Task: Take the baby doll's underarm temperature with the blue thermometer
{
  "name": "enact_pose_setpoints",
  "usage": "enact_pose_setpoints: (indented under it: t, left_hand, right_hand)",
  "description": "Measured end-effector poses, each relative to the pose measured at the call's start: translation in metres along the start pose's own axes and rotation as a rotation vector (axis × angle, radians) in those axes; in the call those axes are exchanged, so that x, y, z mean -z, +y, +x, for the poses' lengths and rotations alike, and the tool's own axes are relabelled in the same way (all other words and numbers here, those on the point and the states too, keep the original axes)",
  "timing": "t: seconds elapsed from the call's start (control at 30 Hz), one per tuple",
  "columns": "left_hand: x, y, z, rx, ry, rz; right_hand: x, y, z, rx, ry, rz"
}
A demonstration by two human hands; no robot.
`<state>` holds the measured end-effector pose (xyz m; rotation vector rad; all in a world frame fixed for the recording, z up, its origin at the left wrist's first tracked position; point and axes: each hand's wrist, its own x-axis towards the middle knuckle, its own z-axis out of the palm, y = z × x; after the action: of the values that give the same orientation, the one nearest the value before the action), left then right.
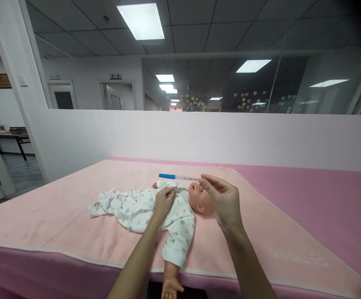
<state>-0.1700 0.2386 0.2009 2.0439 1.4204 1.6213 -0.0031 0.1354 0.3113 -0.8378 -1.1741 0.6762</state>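
Note:
A baby doll (200,199) lies on its back, dressed in a white romper (139,203) with a small coloured print. Its head is to the right, and one arm hangs over the near edge of the table. My right hand (225,199) is above the doll's head, thumb and fingers pinched on one end of a thermometer (185,178). The thermometer is a thin clear stick with a blue end pointing left, held level above the doll's face and shoulder. My left hand (165,200) rests on the romper's chest with curled fingers; whether cloth is between them is hidden.
Under the doll a peach-pink blanket (74,220) covers much of the table, over a darker pink cover (323,195). A low white wall (214,137) with glass above stands behind. Far left, beyond a doorway, is a desk (10,135).

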Motion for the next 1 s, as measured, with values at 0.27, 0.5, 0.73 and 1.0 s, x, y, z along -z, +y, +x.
enact_pose_setpoints:
  t: [0.27,0.5,0.73,1.0]
  left_hand:
    - [-0.002,-0.002,0.002,-0.01,-0.02,0.054]
    - [-0.005,-0.001,0.001,0.001,-0.034,0.166]
    - [-0.005,-0.005,0.027,-0.08,-0.324,0.383]
    - [0.0,-0.009,0.028,0.002,-0.28,0.214]
  right_hand:
    - [-0.005,0.013,0.0,-0.023,-0.003,0.045]
    - [0.044,0.056,-0.016,-0.127,-0.013,-0.241]
    - [0.121,0.121,-0.053,-0.213,0.074,-0.65]
    - [0.109,0.132,-0.074,0.16,0.005,-1.22]
